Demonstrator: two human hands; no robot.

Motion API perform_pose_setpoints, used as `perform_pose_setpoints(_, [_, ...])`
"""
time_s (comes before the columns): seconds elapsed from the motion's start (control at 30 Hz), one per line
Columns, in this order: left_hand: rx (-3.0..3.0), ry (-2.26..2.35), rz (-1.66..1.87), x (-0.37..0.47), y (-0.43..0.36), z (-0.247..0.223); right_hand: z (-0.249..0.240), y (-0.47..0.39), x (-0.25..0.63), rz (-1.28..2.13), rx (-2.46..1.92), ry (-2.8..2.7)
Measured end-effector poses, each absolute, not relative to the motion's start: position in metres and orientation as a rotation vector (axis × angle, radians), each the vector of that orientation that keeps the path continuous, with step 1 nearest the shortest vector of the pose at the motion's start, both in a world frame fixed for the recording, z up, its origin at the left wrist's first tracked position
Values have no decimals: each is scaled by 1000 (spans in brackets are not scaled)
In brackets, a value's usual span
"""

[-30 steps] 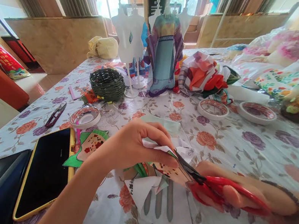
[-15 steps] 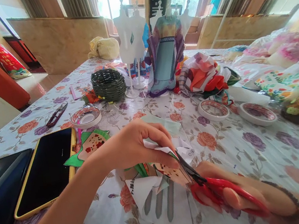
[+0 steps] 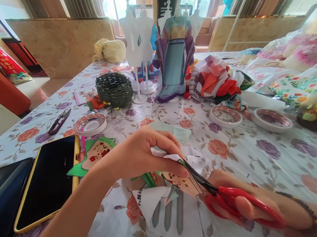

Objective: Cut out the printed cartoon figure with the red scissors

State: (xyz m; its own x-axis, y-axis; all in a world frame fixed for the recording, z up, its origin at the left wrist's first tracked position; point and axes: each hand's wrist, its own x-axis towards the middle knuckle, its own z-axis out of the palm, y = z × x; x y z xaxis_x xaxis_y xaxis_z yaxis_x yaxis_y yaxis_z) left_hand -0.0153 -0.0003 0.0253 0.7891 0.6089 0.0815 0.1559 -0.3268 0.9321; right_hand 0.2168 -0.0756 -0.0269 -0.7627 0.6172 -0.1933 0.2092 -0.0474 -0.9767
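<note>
My left hand (image 3: 149, 153) is closed, pinching a patterned fabric piece (image 3: 184, 183) with beige and green areas between thumb and fingers. My right hand (image 3: 237, 198) grips the red-handled scissors (image 3: 253, 204), whose dark blades lie against the piece's upper right edge, just beside my left fingertips. White sheet material (image 3: 178, 217) with grey-green strips printed on it hangs below the hands. Another green and beige cut-out (image 3: 97, 152) rests on the table behind my left forearm.
Two phones (image 3: 48, 180) (image 3: 3, 199) lie at the left. Beyond them are thread snips (image 3: 59, 122), a tape roll (image 3: 90, 124) and a dark woven basket (image 3: 114, 89). Mannequins (image 3: 132, 37) stand at the back, with crumpled fabric (image 3: 215, 77) and two more tape rolls (image 3: 225, 116) to the right.
The scissor handles have shifted slightly and the blades look closer together. My left hand keeps its pinch on the fabric piece, almost unmoved.
</note>
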Motion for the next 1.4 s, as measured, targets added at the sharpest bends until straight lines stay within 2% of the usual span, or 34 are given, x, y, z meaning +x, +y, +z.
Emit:
perform_pose_setpoints(0.27, [1874,555,586,-19,6,25,-33,-75,218,1918,-785,-1840])
perform_pose_setpoints(0.5, [1821,507,645,-19,4,24,-16,-77,214,1833,-878,-1893])
perform_pose_setpoints(1.4, [1797,596,509,-17,3,23,-13,-72,213,1875,-845,-1884])
